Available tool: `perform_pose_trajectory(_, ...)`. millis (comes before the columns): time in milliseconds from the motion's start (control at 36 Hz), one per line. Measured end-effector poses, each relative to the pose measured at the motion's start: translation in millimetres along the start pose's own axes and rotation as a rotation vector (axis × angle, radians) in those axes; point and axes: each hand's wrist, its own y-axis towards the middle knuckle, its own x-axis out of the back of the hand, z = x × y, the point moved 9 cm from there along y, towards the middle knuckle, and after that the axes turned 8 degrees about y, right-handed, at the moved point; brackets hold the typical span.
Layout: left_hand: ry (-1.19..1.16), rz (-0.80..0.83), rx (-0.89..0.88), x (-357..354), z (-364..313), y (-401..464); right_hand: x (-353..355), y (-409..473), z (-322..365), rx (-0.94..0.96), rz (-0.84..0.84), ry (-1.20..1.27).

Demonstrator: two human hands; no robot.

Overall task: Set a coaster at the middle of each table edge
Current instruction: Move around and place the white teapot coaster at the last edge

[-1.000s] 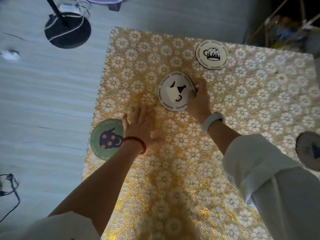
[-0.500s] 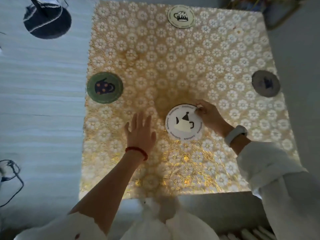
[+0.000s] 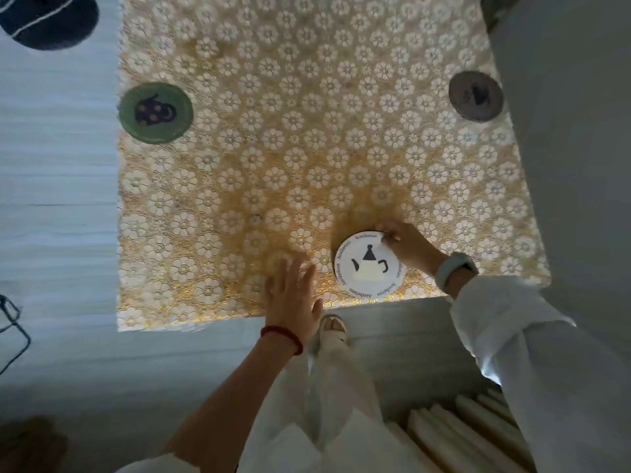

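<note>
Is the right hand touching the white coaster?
Touching. The head view shows the right hand's fingertips pinching the white coaster's far rim, with no gap.

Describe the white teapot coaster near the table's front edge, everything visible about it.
The white teapot coaster is a round, flat disc, seemingly a thin card or ceramic. A pale cream teapot with black lid, spout and handle is printed at its centre, and black lettering runs around its rim. It lies flat on the gold floral tablecloth, close to the near edge. The right hand pinches its far rim; the left hand, open, lies beside it without touching.
</note>
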Motion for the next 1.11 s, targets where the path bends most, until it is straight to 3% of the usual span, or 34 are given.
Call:
perform_pose_trajectory(222,-0.013,-0.058,0.044,-11.7,-29.5,11.5,5.2,10.3,-5.4,0.061,0.011,0.001)
perform_pose_trajectory(750,0.121,-0.062,0.129,-22.0,-25.3,10.3,-4.3,12.3,-7.0,0.138,0.043,0.067)
perform_pose_trajectory(1111,0.117,-0.085,0.146,-20.1,-15.9,6.6,-7.3,10.3,9.3,0.284,0.007,-0.062)
